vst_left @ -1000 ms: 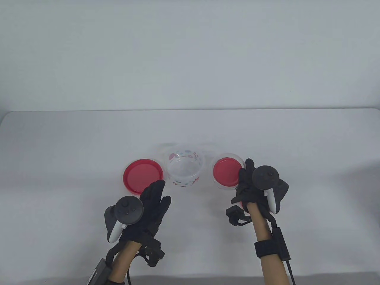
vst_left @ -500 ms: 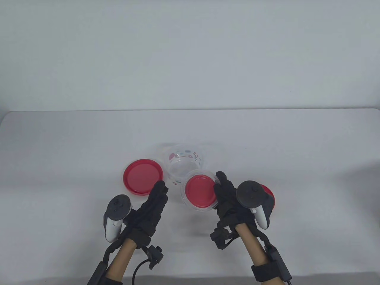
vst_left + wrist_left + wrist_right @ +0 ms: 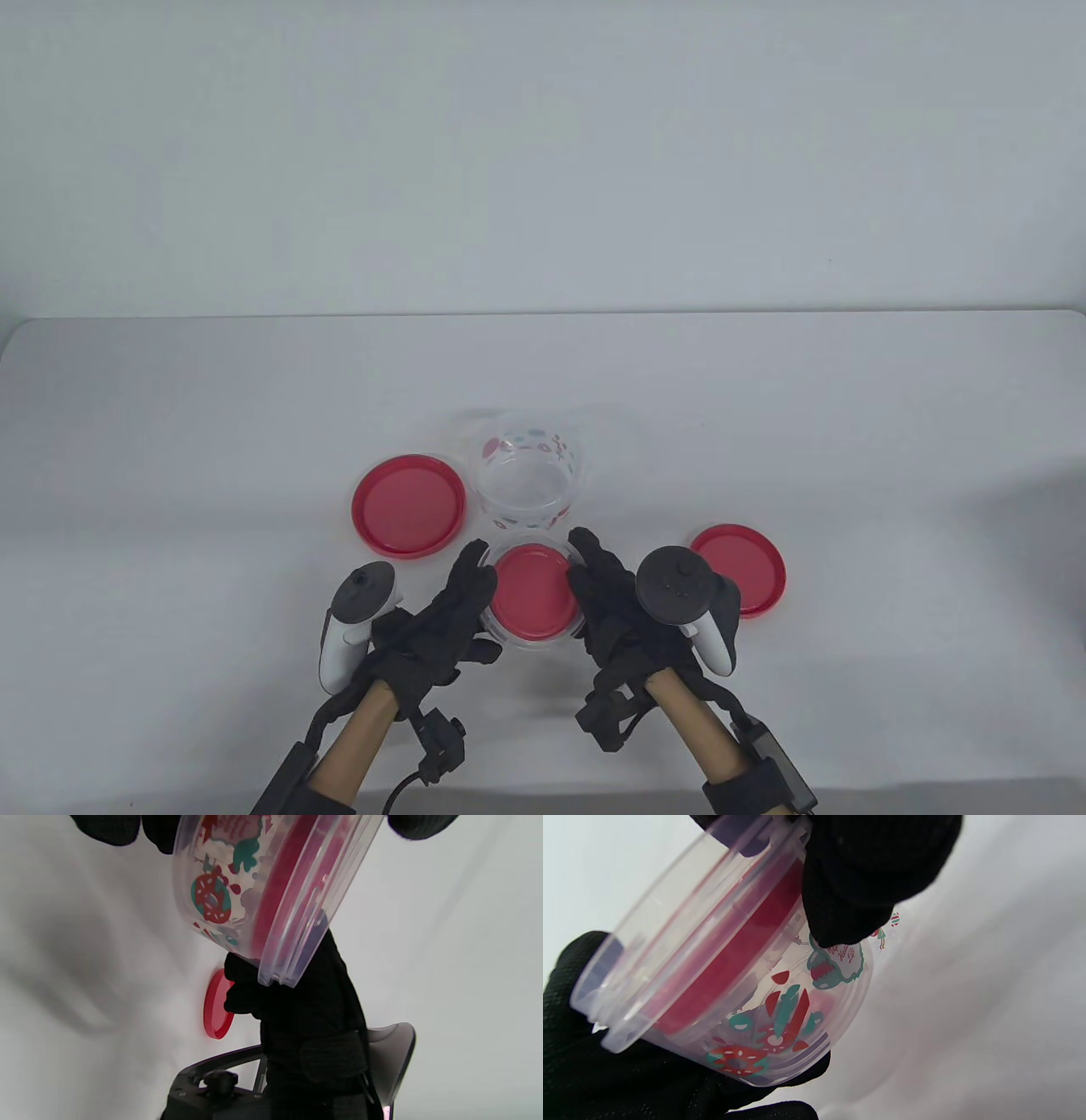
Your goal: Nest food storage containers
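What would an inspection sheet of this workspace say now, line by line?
Surface: white table, bare where visible.
Job's things: small container with red lid inside, lifted between both hands; large container open behind it; large red lid at left; red lid at right.
Clutter: nothing seen.
Grip: left hand and right hand both hold the small container.
Cables: black cable under the left wrist.
Surroundings: plain pale wall.
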A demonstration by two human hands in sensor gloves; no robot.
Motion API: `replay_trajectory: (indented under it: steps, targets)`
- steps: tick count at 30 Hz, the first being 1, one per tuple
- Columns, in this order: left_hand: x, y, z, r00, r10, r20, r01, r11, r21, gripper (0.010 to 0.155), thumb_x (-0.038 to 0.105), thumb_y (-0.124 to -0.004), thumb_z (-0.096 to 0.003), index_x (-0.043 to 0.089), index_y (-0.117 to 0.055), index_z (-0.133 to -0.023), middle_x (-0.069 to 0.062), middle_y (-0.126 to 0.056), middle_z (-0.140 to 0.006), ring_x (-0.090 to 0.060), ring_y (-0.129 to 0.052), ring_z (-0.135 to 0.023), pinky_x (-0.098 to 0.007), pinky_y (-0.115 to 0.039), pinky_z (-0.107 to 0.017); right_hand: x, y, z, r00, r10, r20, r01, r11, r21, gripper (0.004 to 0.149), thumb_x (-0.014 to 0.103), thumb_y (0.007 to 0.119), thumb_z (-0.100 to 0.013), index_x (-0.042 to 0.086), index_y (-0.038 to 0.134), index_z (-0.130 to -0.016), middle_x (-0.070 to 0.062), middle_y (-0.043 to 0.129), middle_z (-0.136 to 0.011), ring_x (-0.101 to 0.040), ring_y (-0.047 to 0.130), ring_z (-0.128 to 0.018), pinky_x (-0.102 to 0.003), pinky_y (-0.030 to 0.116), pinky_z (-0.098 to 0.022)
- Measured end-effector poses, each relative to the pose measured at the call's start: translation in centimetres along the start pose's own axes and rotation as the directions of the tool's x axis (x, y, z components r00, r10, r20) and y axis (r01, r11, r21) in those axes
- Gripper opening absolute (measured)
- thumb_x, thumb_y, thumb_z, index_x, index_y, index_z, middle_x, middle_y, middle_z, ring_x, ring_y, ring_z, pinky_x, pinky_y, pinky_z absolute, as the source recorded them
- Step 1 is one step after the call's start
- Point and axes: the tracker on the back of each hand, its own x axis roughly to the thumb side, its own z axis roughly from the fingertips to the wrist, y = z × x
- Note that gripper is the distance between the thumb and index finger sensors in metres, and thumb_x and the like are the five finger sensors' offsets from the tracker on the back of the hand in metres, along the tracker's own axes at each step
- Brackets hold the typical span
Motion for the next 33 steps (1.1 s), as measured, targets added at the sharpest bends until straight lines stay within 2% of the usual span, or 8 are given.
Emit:
replay_trajectory:
  steps: [5, 8, 13, 17, 19, 22, 27, 33]
  targets:
    - [-0.5, 0.0, -0.2, 0.997, 0.072, -0.001, -0.072, 0.997, -0.016, 0.087, 0.068, -0.045, -0.0632, 0.025, 0.010, -0.115, -0.024, -0.007, -0.122, -0.049, -0.048, -0.104, -0.063, -0.051, -0.074, -0.6, -0.5, 0.0, 0.999, -0.050, -0.021, 0.050, 0.999, 0.017, 0.056, 0.032, 0.058, -0.065, 0.002, 0.049, -0.111, -0.027, 0.064, -0.102, -0.033, 0.090, -0.048, -0.032, 0.084, -0.027]
    - [-0.4, 0.0, 0.0, 0.998, 0.060, -0.003, -0.060, 0.998, 0.007, 0.087, 0.068, -0.045, -0.0634, 0.024, 0.010, -0.115, -0.024, -0.009, -0.122, -0.049, -0.050, -0.103, -0.062, -0.051, -0.074, -1.5, -3.1, 0.1, 0.993, -0.105, -0.053, 0.097, 0.985, -0.141, 0.058, 0.037, 0.059, -0.064, 0.003, 0.051, -0.111, -0.027, 0.064, -0.102, -0.035, 0.090, -0.058, -0.035, 0.083, -0.031]
    - [0.1, 0.1, 0.3, 0.998, 0.062, 0.027, -0.062, 0.998, 0.023, 0.086, 0.068, -0.044, -0.0635, 0.025, 0.008, -0.116, -0.024, -0.010, -0.122, -0.049, -0.050, -0.102, -0.061, -0.053, -0.074, -5.6, -9.6, 0.5, 0.973, 0.054, -0.223, -0.125, 0.939, -0.321, 0.061, 0.036, 0.060, -0.064, 0.003, 0.044, -0.112, -0.028, 0.053, -0.107, -0.044, 0.075, -0.080, -0.048, 0.075, -0.049]
    - [0.3, 0.3, 0.4, 0.994, 0.098, 0.047, -0.099, 0.995, 0.017, 0.086, 0.068, -0.044, -0.0637, 0.025, 0.006, -0.118, -0.025, -0.011, -0.122, -0.050, -0.052, -0.102, -0.061, -0.053, -0.074, -8.9, -13.3, 1.2, 0.900, 0.181, -0.397, -0.337, 0.867, -0.367, 0.060, 0.036, 0.062, -0.064, 0.003, 0.046, -0.112, -0.028, 0.052, -0.108, -0.045, 0.072, -0.083, -0.048, 0.074, -0.051]
    - [0.3, 0.4, 0.3, 0.992, 0.112, 0.049, -0.113, 0.994, 0.010, 0.085, 0.068, -0.044, -0.0636, 0.024, 0.005, -0.118, -0.025, -0.012, -0.122, -0.050, -0.052, -0.101, -0.061, -0.053, -0.074, -10.9, -14.2, 1.4, 0.840, 0.227, -0.493, -0.431, 0.831, -0.352, 0.058, 0.035, 0.064, -0.064, 0.004, 0.052, -0.110, -0.026, 0.057, -0.106, -0.043, 0.074, -0.081, -0.046, 0.075, -0.050]
    - [0.3, 0.3, 0.3, 0.991, 0.124, 0.048, -0.124, 0.992, 0.003, 0.086, 0.068, -0.044, -0.0637, 0.023, 0.005, -0.118, -0.025, -0.013, -0.121, -0.050, -0.051, -0.102, -0.061, -0.052, -0.074, -12.9, -14.0, 1.1, 0.794, 0.235, -0.560, -0.448, 0.850, -0.278, 0.056, 0.035, 0.066, -0.063, 0.005, 0.055, -0.108, -0.026, 0.056, -0.106, -0.044, 0.070, -0.082, -0.045, 0.073, -0.052]
    - [0.3, 0.4, 0.1, 0.990, 0.132, 0.042, -0.132, 0.991, -0.006, 0.086, 0.068, -0.044, -0.0638, 0.023, 0.005, -0.118, -0.026, -0.013, -0.121, -0.051, -0.051, -0.101, -0.062, -0.051, -0.074, -14.4, -12.9, 0.5, 0.732, 0.307, -0.608, -0.501, 0.847, -0.176, 0.056, 0.034, 0.067, -0.063, 0.004, 0.053, -0.108, -0.025, 0.031, -0.114, -0.051, 0.038, -0.097, -0.066, 0.042, -0.065]
    - [0.0, 0.4, 0.0, 0.990, 0.136, 0.028, -0.136, 0.991, -0.008, 0.086, 0.068, -0.044, -0.0637, 0.023, 0.005, -0.118, -0.026, -0.013, -0.121, -0.051, -0.050, -0.101, -0.062, -0.051, -0.074, -15.8, -12.0, 0.5, 0.685, 0.287, -0.669, -0.446, 0.892, -0.074, 0.056, 0.033, 0.065, -0.064, 0.001, 0.048, -0.106, -0.025, 0.020, -0.114, -0.050, 0.025, -0.099, -0.067, 0.030, -0.067]
